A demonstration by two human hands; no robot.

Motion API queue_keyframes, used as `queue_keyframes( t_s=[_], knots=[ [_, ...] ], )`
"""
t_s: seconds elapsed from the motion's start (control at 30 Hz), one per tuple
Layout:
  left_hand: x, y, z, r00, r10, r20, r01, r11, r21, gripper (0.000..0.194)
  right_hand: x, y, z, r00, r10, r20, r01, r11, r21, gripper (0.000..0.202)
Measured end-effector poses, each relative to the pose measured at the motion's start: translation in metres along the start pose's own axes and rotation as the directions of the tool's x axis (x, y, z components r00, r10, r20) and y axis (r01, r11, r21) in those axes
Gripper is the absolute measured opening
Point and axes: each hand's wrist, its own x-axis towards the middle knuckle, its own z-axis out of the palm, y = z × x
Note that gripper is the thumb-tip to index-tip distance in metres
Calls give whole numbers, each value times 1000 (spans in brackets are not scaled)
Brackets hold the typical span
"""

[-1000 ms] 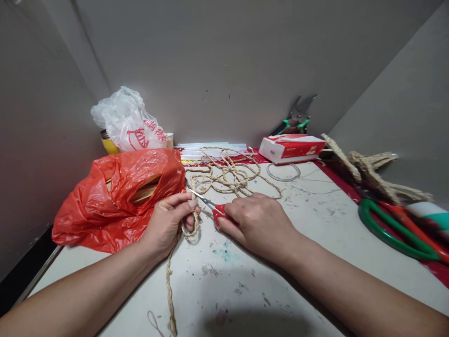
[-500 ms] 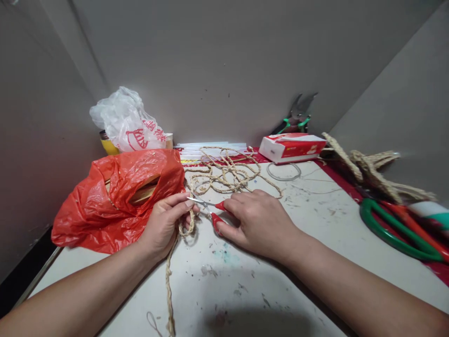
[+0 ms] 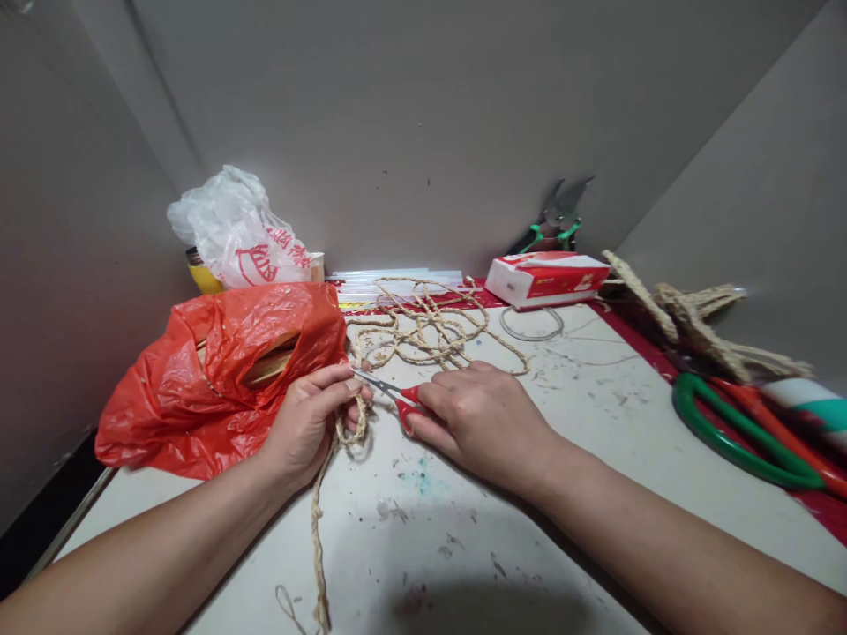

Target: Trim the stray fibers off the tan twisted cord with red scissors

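Note:
My left hand (image 3: 319, 408) pinches a braided straw rope (image 3: 318, 547), which bends in a small loop by the fingers and trails down toward the table's near edge. My right hand (image 3: 486, 414) grips the red handles of small scissors (image 3: 407, 401), thumb and fingers in the loops. The scissor blades are closed, their tips at the left fingertips beside the rope. Whether any fibre lies between the blades is too small to tell. Beyond the hands, more of the braided rope lies in loose coils on the white table (image 3: 569, 538).
An orange plastic bag (image 3: 191, 397) with wooden pieces inside sits left, a white plastic bag (image 3: 231, 229) behind it. A tissue pack (image 3: 549, 280), wire coil (image 3: 531, 323) and green-handled pruners (image 3: 559, 216) are at the back. Large green-handled shears (image 3: 747, 441) and straw braids (image 3: 701, 326) lie right.
The scissors have gone from spread blades and handles to closed, my right hand's thumb and fingers drawing together. My left hand keeps its pinch on the rope in nearly the same place.

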Motion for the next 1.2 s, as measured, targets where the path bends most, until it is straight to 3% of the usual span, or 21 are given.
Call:
queue_keyframes(
  t_s=[0.2,0.4,0.57,0.73,0.97,1.2],
  knots=[
    [1,-2,0,1000,15,-2,-15,1000,8,20,0,0,1,1000,13,-19,-11,997,75,26],
    [2,-2,0,1000,5,-3,-5,999,36,27,2,4,3,987,158,-13,-153,972,181,31],
    [0,-3,0,999,35,-8,-35,998,50,33,2,3,3,979,203,17,-202,957,209,30],
    [-1,-5,2,997,73,-10,-72,995,67,43,2,0,0,983,182,28,-184,967,178,29],
    [-4,-5,6,996,56,-68,-48,993,112,41,3,-2,-4,990,140,31,-142,987,69,28],
    [-3,-9,5,987,126,-99,-108,980,169,45,2,-3,-5,991,137,9,-137,990,-31,29]
  ],
)
